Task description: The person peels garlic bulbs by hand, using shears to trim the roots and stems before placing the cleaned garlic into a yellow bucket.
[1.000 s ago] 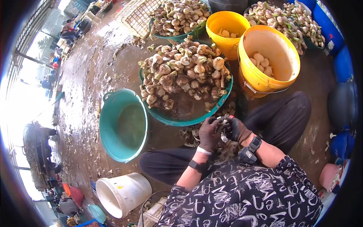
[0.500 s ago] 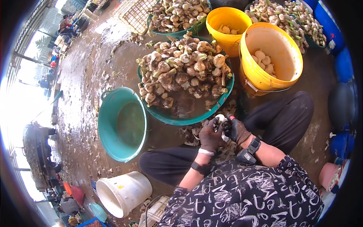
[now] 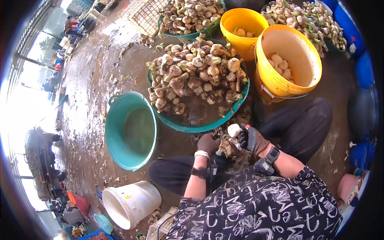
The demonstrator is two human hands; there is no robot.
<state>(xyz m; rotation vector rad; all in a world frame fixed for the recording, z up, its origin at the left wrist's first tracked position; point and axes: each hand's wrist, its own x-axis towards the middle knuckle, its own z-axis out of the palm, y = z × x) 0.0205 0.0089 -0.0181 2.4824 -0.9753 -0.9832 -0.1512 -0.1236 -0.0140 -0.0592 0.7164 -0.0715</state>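
Note:
My right hand (image 3: 253,140), in a dark glove, is closed around a peeled white garlic bulb (image 3: 234,130) that shows beyond its fingers. A small red piece (image 3: 247,127) shows at its thumb; its kind is unclear. My left hand (image 3: 209,145), also gloved, is apart from the bulb to the left, its fingers curled; anything in them is hidden. Loose garlic skins (image 3: 229,147) lie on the ground between and below the hands. Just beyond stands a wide green tub (image 3: 188,129) heaped with unpeeled garlic (image 3: 192,76).
Two yellow buckets (image 3: 289,91) (image 3: 243,42) at the right hold peeled bulbs. A green tub (image 3: 132,132) stands left, and a white bucket (image 3: 134,202) lies tilted near it. More garlic heaps (image 3: 192,16) and a plastic crate (image 3: 146,16) are farther off. Blue barrels (image 3: 362,68) line the right.
My hands have come apart: the left has moved left, away from the garlic bulb. The bulb stays in my right hand and now shows more fully.

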